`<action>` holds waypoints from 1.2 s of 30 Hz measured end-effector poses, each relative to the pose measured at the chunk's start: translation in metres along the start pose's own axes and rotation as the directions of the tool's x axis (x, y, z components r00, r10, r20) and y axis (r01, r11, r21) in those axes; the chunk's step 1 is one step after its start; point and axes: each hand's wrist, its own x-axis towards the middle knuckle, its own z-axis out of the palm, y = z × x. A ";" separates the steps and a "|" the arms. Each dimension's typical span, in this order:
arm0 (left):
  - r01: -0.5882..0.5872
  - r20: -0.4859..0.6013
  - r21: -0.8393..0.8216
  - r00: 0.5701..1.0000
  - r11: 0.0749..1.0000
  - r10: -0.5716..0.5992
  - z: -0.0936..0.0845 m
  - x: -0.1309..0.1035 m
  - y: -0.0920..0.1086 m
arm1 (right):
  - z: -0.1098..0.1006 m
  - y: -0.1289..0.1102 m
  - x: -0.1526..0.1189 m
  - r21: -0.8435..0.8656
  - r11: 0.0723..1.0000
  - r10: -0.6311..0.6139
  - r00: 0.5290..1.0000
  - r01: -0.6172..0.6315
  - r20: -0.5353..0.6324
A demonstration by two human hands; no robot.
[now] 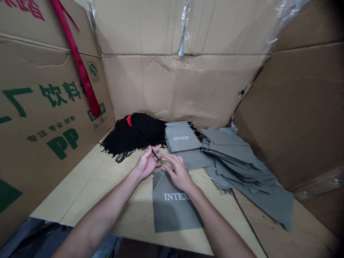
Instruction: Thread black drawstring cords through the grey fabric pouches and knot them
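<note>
My left hand [146, 164] pinches a short length of black cord [155, 154] between thumb and fingers. Close beside it, my right hand [178, 172] is closed on a long thin metal rod [206, 175], whose far end sticks out to the lower right. The rod's tip meets the cord near my left fingers; how they join is too small to tell. Below both hands a grey flat pouch printed INTEX [174, 211] lies on the table, its top edge partly under my right hand.
A bundle of black cords [137, 132] with a red tie lies at the back left. Behind my hands is a stack of grey pouches [184, 136]; more grey pouches [242, 165] spread to the right. Cardboard walls [161, 82] enclose the table [88, 193]. A red ribbon [80, 68] hangs left.
</note>
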 end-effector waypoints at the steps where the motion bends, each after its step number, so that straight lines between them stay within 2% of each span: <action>1: -0.010 0.004 -0.015 1.000 1.000 0.010 0.000 0.001 -0.001 | 0.004 -0.005 0.002 0.013 1.000 -0.027 1.000 0.027 0.012; 3: -0.034 0.007 -0.032 0.999 0.999 0.035 -0.001 0.002 -0.004 | 0.013 -0.011 0.005 0.057 0.994 -0.099 0.993 0.095 0.071; 7: -0.066 0.003 0.010 0.998 0.998 0.066 -0.003 0.003 -0.006 | 0.024 -0.009 0.010 0.151 0.980 -0.135 0.990 0.128 0.038; 15: -0.035 -0.030 0.080 0.999 0.996 0.038 -0.002 0.003 -0.003 | 0.025 -0.002 0.013 0.161 0.986 -0.031 0.999 0.036 -0.029; 21: -0.073 -0.012 0.037 0.997 0.997 0.074 -0.006 0.005 -0.004 | 0.027 -0.002 0.012 0.178 0.981 0.086 0.995 -0.076 -0.045; 25: -0.097 -0.067 0.092 0.992 0.991 0.104 -0.006 0.006 -0.005 | 0.028 0.001 0.009 0.314 0.943 0.135 0.989 -0.108 -0.067; 30: -0.166 -0.172 0.083 0.969 0.983 0.178 -0.016 0.011 0.005 | 0.026 0.007 0.006 0.561 0.804 0.242 0.970 -0.195 -0.010; 33: -0.218 -0.173 0.178 0.953 0.960 0.248 -0.017 0.012 0.004 | 0.024 0.008 0.006 0.536 0.811 0.286 0.958 -0.234 -0.014; 36: -0.254 -0.119 0.356 0.942 0.899 0.313 -0.008 0.010 -0.011 | 0.023 0.009 0.006 0.465 0.858 0.289 0.953 -0.219 -0.085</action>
